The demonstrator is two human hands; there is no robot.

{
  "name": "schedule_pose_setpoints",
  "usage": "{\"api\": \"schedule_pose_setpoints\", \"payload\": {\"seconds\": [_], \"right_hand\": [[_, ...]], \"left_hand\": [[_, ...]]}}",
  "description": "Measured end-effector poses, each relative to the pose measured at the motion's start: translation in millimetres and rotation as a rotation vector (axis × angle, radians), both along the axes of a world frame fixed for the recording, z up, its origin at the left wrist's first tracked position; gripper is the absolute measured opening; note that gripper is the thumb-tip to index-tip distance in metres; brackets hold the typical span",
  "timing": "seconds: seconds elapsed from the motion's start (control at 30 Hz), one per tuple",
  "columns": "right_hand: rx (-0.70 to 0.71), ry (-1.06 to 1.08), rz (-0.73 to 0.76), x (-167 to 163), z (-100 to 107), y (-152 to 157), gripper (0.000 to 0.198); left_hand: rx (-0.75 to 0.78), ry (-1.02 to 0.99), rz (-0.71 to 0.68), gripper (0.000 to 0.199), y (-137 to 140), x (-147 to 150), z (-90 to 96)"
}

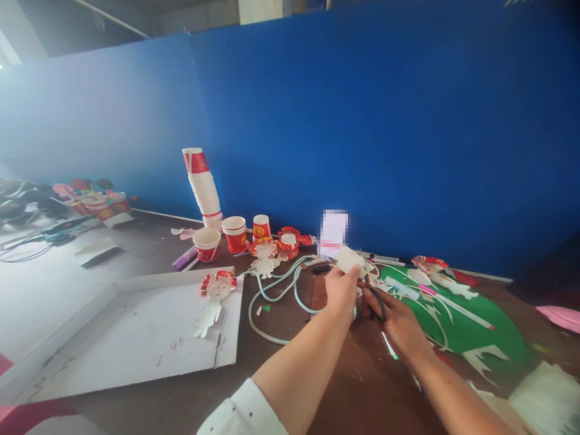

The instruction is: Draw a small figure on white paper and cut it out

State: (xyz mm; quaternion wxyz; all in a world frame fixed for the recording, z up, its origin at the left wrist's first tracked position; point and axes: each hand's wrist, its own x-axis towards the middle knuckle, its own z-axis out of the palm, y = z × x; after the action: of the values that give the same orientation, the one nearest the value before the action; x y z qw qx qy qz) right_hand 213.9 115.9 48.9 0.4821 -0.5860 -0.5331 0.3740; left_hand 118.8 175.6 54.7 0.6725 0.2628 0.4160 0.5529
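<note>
Paper (347,258), probably light, stiffish and easily creased, is pinched in your left hand (342,291) above the brown table (362,377) while your right hand (399,321) grips black-handled scissors (379,301), so hold its near edge, fingers clear.

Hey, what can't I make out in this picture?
In the head view:
Scissors: blade tips lost behind the paper piece or left grip.
White sheet: any print unreadable under pixelation.
Pink object: cut off by the right edge.
Dark heap: blurred, cut off by the left edge.
</note>
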Motion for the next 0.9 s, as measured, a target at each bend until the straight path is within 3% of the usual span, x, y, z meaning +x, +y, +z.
{"api": "schedule_pose_setpoints", "payload": {"seconds": [0.2,0.4,0.6,0.9], "right_hand": [[-0.046,0.309,0.044,2,-17,5,0.034],[-0.09,0.509,0.049,-5,-17,2,0.03],[-0.068,0.459,0.062,-3,-13,2,0.029],[0.009,0.118,0.008,-1,-7,3,0.047]], "left_hand": [[0.052,0.048,-0.041,0.021,-4,-1,2.6],[0.056,0.08,-0.048,0.018,-5,-2,3.4],[0.06,0.03,-0.059,0.017,-6,-1,3.8],[0.08,0.059,-0.041,0.022,0,3,-3.5]]}}
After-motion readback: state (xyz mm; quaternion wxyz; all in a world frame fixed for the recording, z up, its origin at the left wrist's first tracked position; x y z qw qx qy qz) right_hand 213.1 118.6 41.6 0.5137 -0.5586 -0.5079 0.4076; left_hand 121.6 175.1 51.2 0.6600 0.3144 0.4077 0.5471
